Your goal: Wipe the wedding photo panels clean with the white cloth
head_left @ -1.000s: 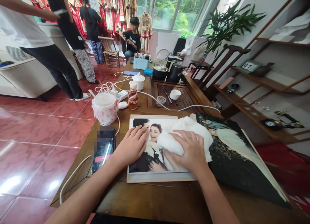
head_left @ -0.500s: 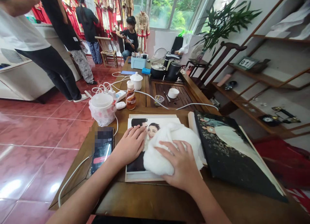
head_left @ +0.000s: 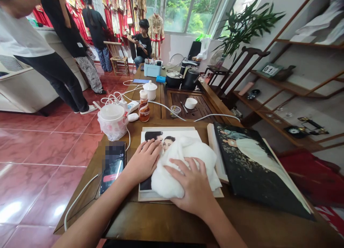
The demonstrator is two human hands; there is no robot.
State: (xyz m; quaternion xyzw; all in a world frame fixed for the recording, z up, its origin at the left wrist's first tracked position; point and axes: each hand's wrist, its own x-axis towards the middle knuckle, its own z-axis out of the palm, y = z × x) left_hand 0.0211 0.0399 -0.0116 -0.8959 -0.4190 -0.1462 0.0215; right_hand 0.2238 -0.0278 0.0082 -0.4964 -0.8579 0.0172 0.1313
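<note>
— Where does the white cloth (head_left: pixel 188 153) lie?

— Bunched on the framed photo (head_left: pixel 177 133), which lies flat on the desk (head_left: pixel 161 223) with its near edge along the desk's front. The cloth covers the photo's middle and right part. Only the far strip and the left side show bare.

— Which hand is on it?

— The right hand (head_left: pixel 192 185). Its palm presses down on the near half of the cloth, and its fingers (head_left: pixel 178 163) are spread wide and flat, pointing away and a little left. They clutch nothing. The rest of the cloth lies beyond the fingertips.

— And the other hand?

— The left hand (head_left: pixel 143 160) rests flat on the photo's left part, just beside the cloth. Its fingers are loosely apart and hold nothing, and they reach toward the printed faces. The bare part of the picture lies between the two hands and beyond them.

— What is around the photo?

— A phone (head_left: pixel 113 165) lies left of the left wrist. A large dark print (head_left: pixel 258 173) lies to the right, with its long side angled away from the person.
</note>
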